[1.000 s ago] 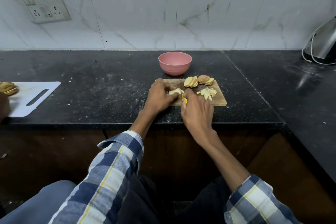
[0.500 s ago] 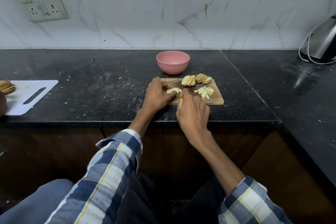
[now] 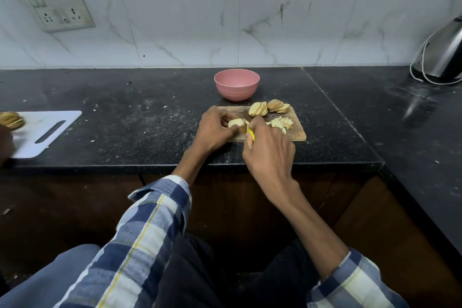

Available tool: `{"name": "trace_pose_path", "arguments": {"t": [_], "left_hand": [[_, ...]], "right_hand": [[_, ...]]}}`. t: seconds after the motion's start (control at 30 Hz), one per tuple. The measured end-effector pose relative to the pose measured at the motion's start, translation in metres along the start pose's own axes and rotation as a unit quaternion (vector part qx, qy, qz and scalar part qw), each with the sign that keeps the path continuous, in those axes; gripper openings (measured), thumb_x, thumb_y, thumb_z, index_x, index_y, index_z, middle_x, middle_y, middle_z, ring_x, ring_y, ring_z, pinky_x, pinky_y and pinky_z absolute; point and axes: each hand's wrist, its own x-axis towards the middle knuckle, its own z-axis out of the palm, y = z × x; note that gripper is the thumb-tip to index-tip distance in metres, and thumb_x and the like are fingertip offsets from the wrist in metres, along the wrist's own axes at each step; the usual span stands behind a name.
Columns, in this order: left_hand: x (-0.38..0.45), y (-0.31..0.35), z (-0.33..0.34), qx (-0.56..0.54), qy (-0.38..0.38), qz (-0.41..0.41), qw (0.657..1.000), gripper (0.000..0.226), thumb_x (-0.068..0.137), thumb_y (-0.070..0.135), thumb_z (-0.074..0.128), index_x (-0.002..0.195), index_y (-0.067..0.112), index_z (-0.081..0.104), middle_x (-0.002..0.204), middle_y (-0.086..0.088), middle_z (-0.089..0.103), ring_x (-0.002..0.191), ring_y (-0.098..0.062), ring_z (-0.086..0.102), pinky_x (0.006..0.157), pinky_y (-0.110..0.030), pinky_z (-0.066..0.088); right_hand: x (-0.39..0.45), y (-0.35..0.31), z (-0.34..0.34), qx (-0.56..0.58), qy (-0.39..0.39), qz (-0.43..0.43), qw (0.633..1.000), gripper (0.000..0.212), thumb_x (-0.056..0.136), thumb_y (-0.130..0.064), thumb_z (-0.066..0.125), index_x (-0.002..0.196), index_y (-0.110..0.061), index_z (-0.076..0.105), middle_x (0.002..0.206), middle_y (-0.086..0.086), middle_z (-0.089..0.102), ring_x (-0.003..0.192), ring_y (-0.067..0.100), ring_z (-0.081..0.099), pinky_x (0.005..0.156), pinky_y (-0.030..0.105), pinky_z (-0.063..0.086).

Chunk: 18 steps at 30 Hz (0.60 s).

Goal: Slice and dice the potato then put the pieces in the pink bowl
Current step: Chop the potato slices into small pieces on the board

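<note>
Two stacks of potato slices (image 3: 270,108) and a diced pile (image 3: 279,122) lie on the wooden board (image 3: 297,134); left hand (image 3: 215,129) pinches another stack (image 3: 236,122), right hand (image 3: 268,150) grips the yellow-handled knife (image 3: 250,134). Pink bowl (image 3: 236,85) looks empty; most dicing remains.

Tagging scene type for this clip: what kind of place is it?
Most likely a home kitchen: a black stone counter against a marble-tiled wall, a steel electric kettle in the corner, and a wooden cutting board with potato slices by a pink bowl.
</note>
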Motion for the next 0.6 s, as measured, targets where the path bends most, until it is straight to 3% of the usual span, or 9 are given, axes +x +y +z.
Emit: {"name": "trace_pose_path", "arguments": {"t": [0.1, 0.37, 0.6], "left_hand": [[0.0, 0.0, -0.001, -0.002, 0.004, 0.003, 1.0, 0.019, 0.081, 0.019, 0.08, 0.1, 0.018, 0.08, 0.099, 0.002, 0.063, 0.075, -0.004, 0.062, 0.073, -0.02, 0.05], [0.002, -0.001, 0.0, -0.003, 0.003, 0.01, 1.0, 0.019, 0.08, 0.013, 0.08, 0.099, 0.013, 0.081, 0.088, 0.012, 0.062, 0.074, -0.007, 0.062, 0.073, -0.022, 0.052], [0.002, -0.002, 0.001, -0.014, 0.008, -0.004, 1.0, 0.016, 0.08, 0.016, 0.083, 0.096, 0.015, 0.081, 0.094, 0.003, 0.074, 0.076, -0.01, 0.067, 0.077, -0.029, 0.057]], "right_hand": [[0.008, -0.001, 0.011, -0.008, -0.004, 0.0, 1.0, 0.024, 0.097, -0.022, 0.064, 0.12, -0.017, 0.059, 0.095, 0.008, 0.07, 0.089, 0.031, 0.068, 0.063, 0.036, 0.04], [0.008, -0.004, 0.03, 0.008, -0.011, 0.009, 1.0, 0.025, 0.097, -0.02, 0.065, 0.121, -0.017, 0.059, 0.097, 0.009, 0.07, 0.093, 0.032, 0.068, 0.069, 0.042, 0.05], [-0.01, -0.005, 0.023, 0.004, -0.01, 0.018, 1.0, 0.029, 0.096, -0.018, 0.067, 0.124, -0.018, 0.06, 0.103, 0.008, 0.07, 0.097, 0.03, 0.068, 0.073, 0.041, 0.05]]}}
